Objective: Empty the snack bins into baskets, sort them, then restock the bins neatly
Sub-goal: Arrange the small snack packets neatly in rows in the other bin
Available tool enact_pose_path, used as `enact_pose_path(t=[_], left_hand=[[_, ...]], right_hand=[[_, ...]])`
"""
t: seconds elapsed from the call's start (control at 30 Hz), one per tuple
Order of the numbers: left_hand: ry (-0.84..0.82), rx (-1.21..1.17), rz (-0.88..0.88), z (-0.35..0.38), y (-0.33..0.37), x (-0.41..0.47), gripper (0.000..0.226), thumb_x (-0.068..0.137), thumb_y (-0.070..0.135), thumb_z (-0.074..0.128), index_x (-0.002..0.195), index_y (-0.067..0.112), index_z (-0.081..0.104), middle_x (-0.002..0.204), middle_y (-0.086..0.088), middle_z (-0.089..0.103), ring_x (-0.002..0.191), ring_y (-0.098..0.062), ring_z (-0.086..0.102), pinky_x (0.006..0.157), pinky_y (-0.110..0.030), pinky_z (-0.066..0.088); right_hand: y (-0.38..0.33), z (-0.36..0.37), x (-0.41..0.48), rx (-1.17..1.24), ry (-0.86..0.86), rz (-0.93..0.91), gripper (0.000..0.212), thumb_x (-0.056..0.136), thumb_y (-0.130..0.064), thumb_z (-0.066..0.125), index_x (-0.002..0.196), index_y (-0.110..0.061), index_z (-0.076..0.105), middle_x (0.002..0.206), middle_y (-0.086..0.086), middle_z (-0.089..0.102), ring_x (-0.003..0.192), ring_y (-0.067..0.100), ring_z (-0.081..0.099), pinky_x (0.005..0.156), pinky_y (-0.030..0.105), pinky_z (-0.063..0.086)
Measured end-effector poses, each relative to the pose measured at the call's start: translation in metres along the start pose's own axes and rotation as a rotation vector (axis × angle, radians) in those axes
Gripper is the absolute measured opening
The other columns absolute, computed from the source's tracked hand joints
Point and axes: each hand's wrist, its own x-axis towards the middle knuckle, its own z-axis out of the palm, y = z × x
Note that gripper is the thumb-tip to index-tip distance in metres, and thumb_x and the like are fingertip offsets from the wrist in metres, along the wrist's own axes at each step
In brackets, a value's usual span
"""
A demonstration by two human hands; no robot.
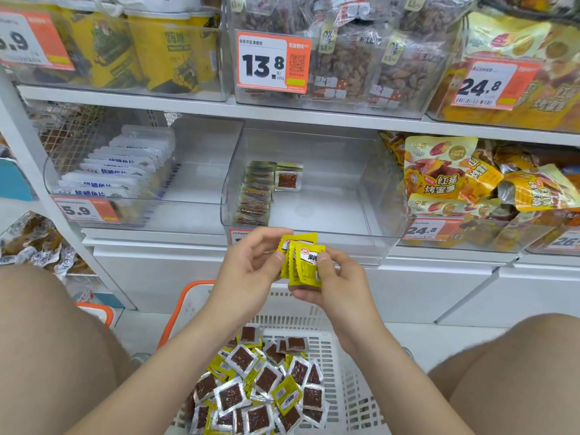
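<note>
White shop shelving [188, 103] ahead, tiers stocked with clear bins and orange-and-white price tags, one tag reading 13.8 [270, 62] on the upper tier. Middle of the lower tier: clear plastic bin [370, 196], with an upright row of small packets [254, 199] filed along its left wall. Single clear-faced packet [287, 180] showing brown contents just beside the row's far end. Neighbouring bin to the left holding a neat file of white packets [116, 171]. Bin to the right heaped with yellow printed bags [455, 183].

Both hands up in front of the middle bin's front lip, above the basket. Small stack of yellow snack packets [303, 262] between them, standing on edge, printed faces toward the camera. Thumb and curled fingers of the left hand [248, 265] pinching the stack's left edge. Fingers of the right hand [339, 277] cupped beneath the stack, thumb pressed on the front packet.

Below, between bare knees: white plastic basket [342, 372] with slotted walls and orange handle [179, 309]. Inside it, a loose pile of the same packets [260, 387], some yellow side up, most clear side up with brown filling showing.
</note>
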Motion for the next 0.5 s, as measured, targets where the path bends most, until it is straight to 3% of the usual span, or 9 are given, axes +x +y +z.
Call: enact_pose_path(t=[0.17,0.3,0.4,0.5], left_hand=[[0.005,0.124,0.019,-0.010,0.003,0.004,0.037,0.094,-0.003,0.071,0.120,0.024,0.072,0.113,0.001,0.078,0.099,-0.025,0.075,0.087,-0.045,0.063],[0.013,0.155,0.015,-0.008,0.003,0.003,0.042,0.089,-0.009,0.074,0.117,0.022,0.070,0.110,0.001,0.077,0.095,-0.022,0.075,0.086,-0.042,0.063],[-0.092,0.153,-0.018,-0.014,0.003,0.005,0.046,0.089,-0.009,0.074,0.123,0.021,0.071,0.114,0.000,0.077,0.099,-0.020,0.073,0.088,-0.032,0.059],[-0.163,0.066,-0.058,-0.017,0.004,0.004,0.047,0.091,-0.009,0.071,0.130,0.019,0.069,0.123,-0.003,0.075,0.108,-0.024,0.072,0.092,-0.031,0.058]], right_hand=[[0.003,-0.008,0.009,-0.147,0.011,-0.057,0.024,0.112,-0.024,0.045,0.122,-0.014,0.064,0.088,0.015,0.077,0.062,0.025,0.069,0.056,0.031,0.055],[0.006,-0.006,0.010,-0.257,0.065,-0.133,0.018,0.112,-0.025,0.044,0.118,-0.019,0.060,0.098,0.007,0.073,0.070,0.018,0.070,0.062,0.035,0.059],[0.011,-0.005,0.010,-0.437,0.068,-0.283,0.016,0.112,-0.032,0.039,0.117,-0.023,0.052,0.092,0.001,0.071,0.066,0.021,0.070,0.069,0.051,0.060],[0.011,-0.006,0.009,-0.558,0.043,-0.374,0.018,0.112,-0.037,0.034,0.125,-0.029,0.044,0.091,-0.007,0.068,0.072,0.014,0.068,0.074,0.048,0.059]])
